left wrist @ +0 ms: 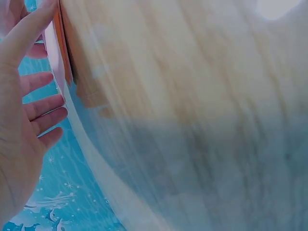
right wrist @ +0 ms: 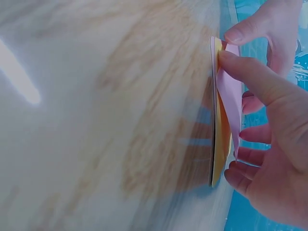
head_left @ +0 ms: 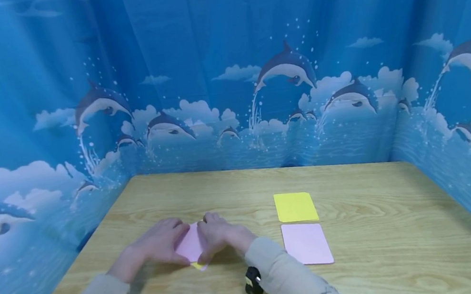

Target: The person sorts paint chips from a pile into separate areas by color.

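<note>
Between the two hands lies a pink paper sheet (head_left: pixel 191 245), with a yellow sheet (head_left: pixel 198 266) and another pink layer showing under its near corner. My left hand (head_left: pixel 165 240) holds the sheet's left edges, thumb on the near side and fingers spread on the far side. On the opposite side my right hand (head_left: pixel 219 235) holds it too, its thumb at the near edge. Seen low in the right wrist view, the top pink sheet (right wrist: pixel 231 96) is bowed up off the yellow sheet (right wrist: pixel 220 144), and the two thumbs are close together at one end.
To the right on the wooden table (head_left: pixel 382 227) lie a yellow square (head_left: pixel 296 206) and, nearer, a pink square (head_left: pixel 307 243). A blue curtain with dolphins (head_left: pixel 210 73) encloses the table's back and sides. Dark wrist devices (head_left: pixel 253 283) sit below both forearms.
</note>
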Tool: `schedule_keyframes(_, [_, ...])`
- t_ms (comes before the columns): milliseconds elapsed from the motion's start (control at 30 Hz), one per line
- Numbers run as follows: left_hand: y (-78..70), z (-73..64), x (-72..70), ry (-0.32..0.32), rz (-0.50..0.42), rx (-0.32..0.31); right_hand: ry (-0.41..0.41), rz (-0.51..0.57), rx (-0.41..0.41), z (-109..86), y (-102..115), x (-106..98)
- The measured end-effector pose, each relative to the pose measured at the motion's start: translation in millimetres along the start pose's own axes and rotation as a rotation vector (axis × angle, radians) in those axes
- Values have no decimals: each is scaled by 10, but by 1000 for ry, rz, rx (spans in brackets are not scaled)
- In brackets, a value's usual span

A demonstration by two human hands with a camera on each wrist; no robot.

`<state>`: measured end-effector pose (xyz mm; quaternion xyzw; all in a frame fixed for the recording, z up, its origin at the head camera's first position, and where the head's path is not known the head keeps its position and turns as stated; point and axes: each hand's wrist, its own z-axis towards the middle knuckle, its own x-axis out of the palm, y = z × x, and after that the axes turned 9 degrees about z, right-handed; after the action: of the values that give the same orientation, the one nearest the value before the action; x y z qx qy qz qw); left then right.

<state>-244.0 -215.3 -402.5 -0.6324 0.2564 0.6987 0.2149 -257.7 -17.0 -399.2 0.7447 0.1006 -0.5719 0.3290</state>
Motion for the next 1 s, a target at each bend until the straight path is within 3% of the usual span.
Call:
schedule_keyframes(300, [-62, 86, -84, 22, 11, -49, -41, -155, -80, -8, -71, -44])
schedule_keyframes(567, [-128, 222, -94, -54, 90, -14, -75, -285, -87, -27, -198, -77])
schedule_keyframes(833, [-237, 353, -91, -102, 179, 25, -125, -286, -138, -189, -380, -179])
schedule_keyframes(1000, [-339, 432, -125, -94, 175, 45, -133, -308, -156, -309, -485, -251])
